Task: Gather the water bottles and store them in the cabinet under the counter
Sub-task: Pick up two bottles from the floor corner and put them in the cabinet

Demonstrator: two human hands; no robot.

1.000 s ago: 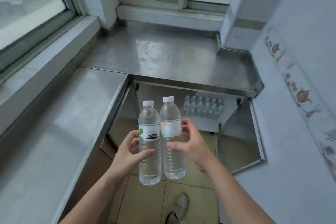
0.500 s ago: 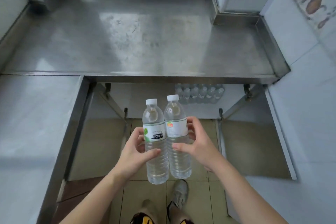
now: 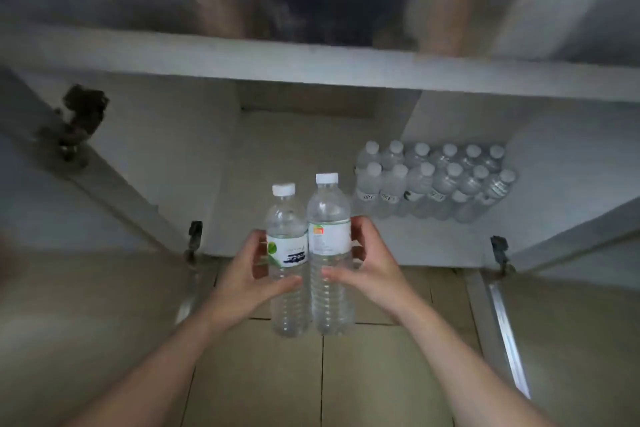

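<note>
Clear plastic water bottles, 2 of them, are held upright side by side, touching, over the tiled floor (image 3: 363, 374) in front of the open cabinet (image 3: 304, 163). Left bottle (image 3: 287, 253), w/ green-leaf label, is gripped by the left hand (image 3: 249, 279), fingers wrapped round its middle. Right bottle (image 3: 329, 246), w/ orange-marked label, is gripped likewise by the right hand (image 3: 372, 269). Stored bottles (image 3: 436, 180) are packed in 2 rows at the cabinet's back right, well apart from the held pair. Counter edge (image 3: 311, 59) is blurred overhead.
</note>
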